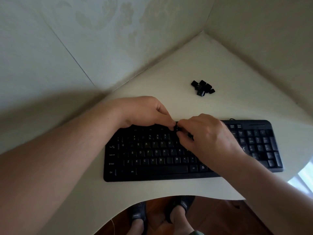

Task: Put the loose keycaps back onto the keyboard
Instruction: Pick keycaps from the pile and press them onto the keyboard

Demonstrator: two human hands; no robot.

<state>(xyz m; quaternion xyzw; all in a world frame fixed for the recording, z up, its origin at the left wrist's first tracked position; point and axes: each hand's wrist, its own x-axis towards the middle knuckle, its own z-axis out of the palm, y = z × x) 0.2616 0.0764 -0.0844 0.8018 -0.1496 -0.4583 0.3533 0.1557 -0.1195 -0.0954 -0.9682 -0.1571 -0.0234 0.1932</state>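
Black keyboard (152, 160) lies flat on the cream corner desk (211, 61), long side roughly parallel to the near desk edge, numpad end at 3 o'clock. Several sockets look bare: some in the number row, one between B and M in the bottom letter row. The image is too dark to count them.

Both hands meet over the upper middle of the board, around the function row/number row boundary. Left hand (145, 112) comes in from 9 o'clock, fingers curled, thumb and forefinger tips pinched together at a small black keycap (177, 127). Right hand (208, 134) comes in from 4 o'clock, fingers curled down, tips at the same keycap from the other side. The cap is mostly hidden by fingertips, so I can't tell which hand carries it or whether it's seated. Something dark shows under the right palm; can't tell what.

Loose keycaps (202, 87) sit in a small tight cluster on the desk at 1 o'clock from the hands, well apart from the keyboard, toward the wall corner. Some are tipped on their sides, touching each other.

The keyboard cable (232, 119) leaves the back edge near the numpad end.

Below the desk's curved cutout, at 6 o'clock: wood floor (157, 209) and two feet in dark slippers (137, 214).
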